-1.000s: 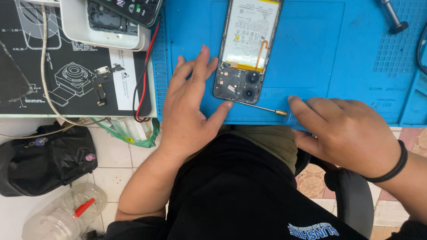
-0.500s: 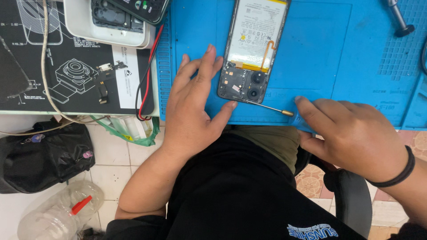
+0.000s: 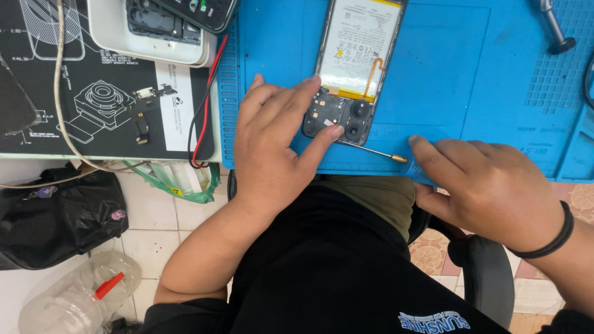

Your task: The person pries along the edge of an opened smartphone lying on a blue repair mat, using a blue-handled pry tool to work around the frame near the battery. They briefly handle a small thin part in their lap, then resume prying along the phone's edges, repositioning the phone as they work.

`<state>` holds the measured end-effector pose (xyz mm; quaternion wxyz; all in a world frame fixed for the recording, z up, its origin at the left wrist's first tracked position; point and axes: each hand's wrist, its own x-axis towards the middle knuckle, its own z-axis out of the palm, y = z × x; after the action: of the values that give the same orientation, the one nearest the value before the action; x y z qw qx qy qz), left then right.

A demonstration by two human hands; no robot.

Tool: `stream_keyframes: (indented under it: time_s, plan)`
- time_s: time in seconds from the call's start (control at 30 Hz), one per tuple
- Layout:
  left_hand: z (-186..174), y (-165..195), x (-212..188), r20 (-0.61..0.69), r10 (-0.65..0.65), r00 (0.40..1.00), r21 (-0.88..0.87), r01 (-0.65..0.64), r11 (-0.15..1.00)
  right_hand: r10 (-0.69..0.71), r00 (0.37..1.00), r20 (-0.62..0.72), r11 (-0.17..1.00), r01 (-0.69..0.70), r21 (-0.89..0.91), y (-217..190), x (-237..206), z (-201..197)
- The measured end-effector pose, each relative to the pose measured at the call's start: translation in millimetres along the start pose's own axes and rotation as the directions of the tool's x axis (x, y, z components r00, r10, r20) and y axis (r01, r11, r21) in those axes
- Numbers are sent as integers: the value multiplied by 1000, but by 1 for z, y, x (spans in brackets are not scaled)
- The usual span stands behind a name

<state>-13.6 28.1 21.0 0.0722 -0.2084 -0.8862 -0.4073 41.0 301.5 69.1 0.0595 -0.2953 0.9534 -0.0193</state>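
An opened phone [image 3: 359,49] lies back-up on the blue work mat [image 3: 470,74], its white battery and dark camera board exposed. My left hand [image 3: 272,154] rests on the mat with fingers spread; the index fingertip touches the phone's left edge and the thumb presses its bottom edge by the camera board. A thin metal tool with a gold tip [image 3: 377,152] lies on the mat just below the phone. My right hand [image 3: 489,185] lies flat on the mat's front edge, its index fingertip beside the tool's gold tip, holding nothing.
Left of the blue mat is a black mat with printed diagrams [image 3: 105,105], small parts, a white tray [image 3: 111,31] and red and black wires [image 3: 207,93]. A screwdriver [image 3: 554,28] lies top right. On the floor: a black bag [image 3: 55,216] and a plastic bottle [image 3: 74,297].
My left hand has slid up and right so its index finger and thumb now touch the phone's lower end. The right hand has stayed near the tool's tip.
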Motion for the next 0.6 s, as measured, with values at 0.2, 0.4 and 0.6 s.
stream_keyframes:
  time_s: [0.2, 0.4, 0.6]
  plan:
    - [-3, -1, -1, 34, -20, 999, -21, 21, 1000, 47, 998, 35, 999, -48, 4, -1, 1, 0]
    - [-6, -2, -2, 76, 15, 997, -53, -10, 999, 33, 998, 43, 999, -35, 29, 1, 0, 1]
    - [-3, -1, -1, 55, -6, 998, -49, 9, 999, 5, 999, 37, 1000, -6, 21, 3, 2, 1]
